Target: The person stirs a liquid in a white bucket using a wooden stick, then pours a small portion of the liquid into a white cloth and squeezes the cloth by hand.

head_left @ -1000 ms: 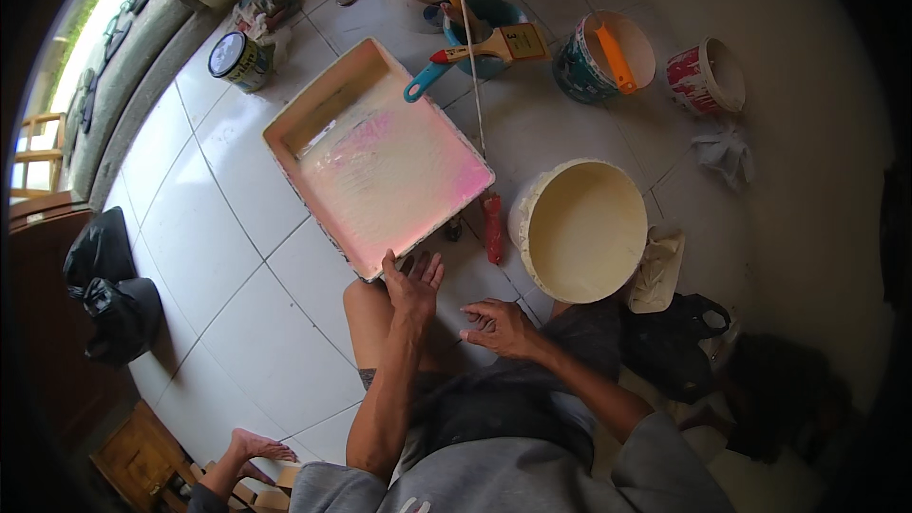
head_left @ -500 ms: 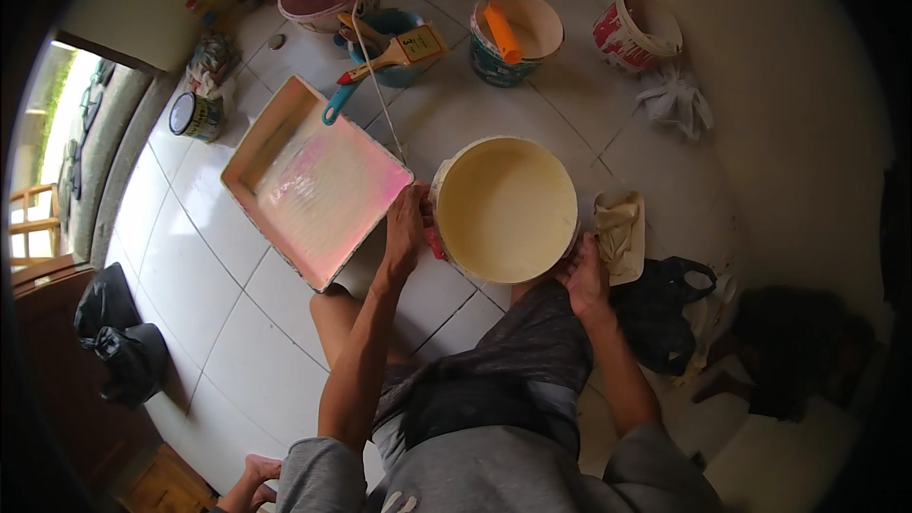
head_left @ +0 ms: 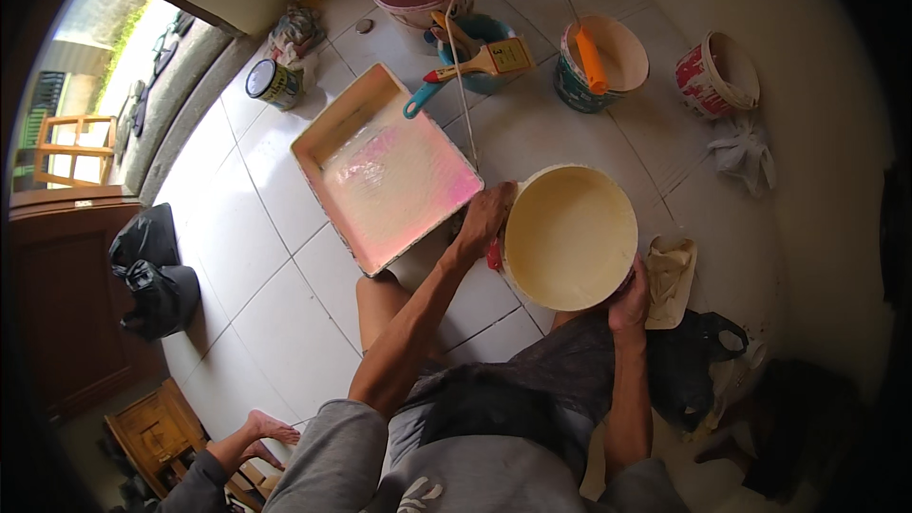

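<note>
My left hand (head_left: 484,217) grips the left side of a round cream-coated bucket (head_left: 568,237). My right hand (head_left: 629,296) holds the lower right side, its fingertips partly hidden by the bucket. Left of the bucket lies a square paint tray (head_left: 380,245) coated in cream and pink. A red handle (head_left: 493,256) shows below my left hand. Beside my right hand rests an oblong cream-coloured container (head_left: 670,280). A wide brush (head_left: 505,56) and a blue-handled tool (head_left: 416,101) rest on a teal bucket (head_left: 492,84) beyond the tray.
Around stand a pink bucket (head_left: 408,5), an orange roller (head_left: 591,62) in a green bucket, a red-and-white bucket (head_left: 696,82), a tin (head_left: 274,87) and black bags (head_left: 157,294). At lower left, another person's foot (head_left: 271,427) is by wooden furniture. An open doorway (head_left: 85,85) is at left.
My left hand has left the tray edge and moved right onto the bucket; my right hand has also taken hold of it. The view has shifted with my head.
</note>
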A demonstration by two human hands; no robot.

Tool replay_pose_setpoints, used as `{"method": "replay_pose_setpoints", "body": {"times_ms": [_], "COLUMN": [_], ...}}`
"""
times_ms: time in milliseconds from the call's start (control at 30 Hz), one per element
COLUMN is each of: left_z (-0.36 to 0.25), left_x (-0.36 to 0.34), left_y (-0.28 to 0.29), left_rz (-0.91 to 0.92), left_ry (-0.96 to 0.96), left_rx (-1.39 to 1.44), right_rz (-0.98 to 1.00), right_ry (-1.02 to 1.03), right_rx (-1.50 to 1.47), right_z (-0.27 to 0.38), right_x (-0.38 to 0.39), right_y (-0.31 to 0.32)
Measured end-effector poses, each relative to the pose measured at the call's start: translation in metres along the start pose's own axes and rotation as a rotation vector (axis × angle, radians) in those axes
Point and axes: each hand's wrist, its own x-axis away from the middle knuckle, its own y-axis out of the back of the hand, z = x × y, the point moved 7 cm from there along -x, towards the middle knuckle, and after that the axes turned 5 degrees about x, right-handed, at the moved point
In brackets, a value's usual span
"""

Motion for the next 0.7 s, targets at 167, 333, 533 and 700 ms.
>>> {"method": "replay_pose_setpoints", "body": {"times_ms": [167, 333, 533, 700], "left_z": [-0.026, -0.062, -0.06, -0.089], "left_x": [0.016, 0.042, 0.082, 0.094], "left_y": [0.011, 0.038, 0.067, 0.117], "left_rz": [-0.077, -0.25, -0.438, -0.478], "left_ry": [-0.132, -0.149, 0.768, 0.652], "left_rx": [0.036, 0.076, 1.133, 1.173], "right_rz": [0.062, 0.164, 0.265, 0.358], "right_ry": [0.199, 0.079, 0.008, 0.11], "right_rx": [0.309, 0.306, 0.329, 0.591], "right_z": [0.027, 0.055, 0.096, 0.12], "right_x": [0.0, 0.016, 0.051, 0.059], "right_y": [0.002, -0.021, -0.108, -0.18]}}
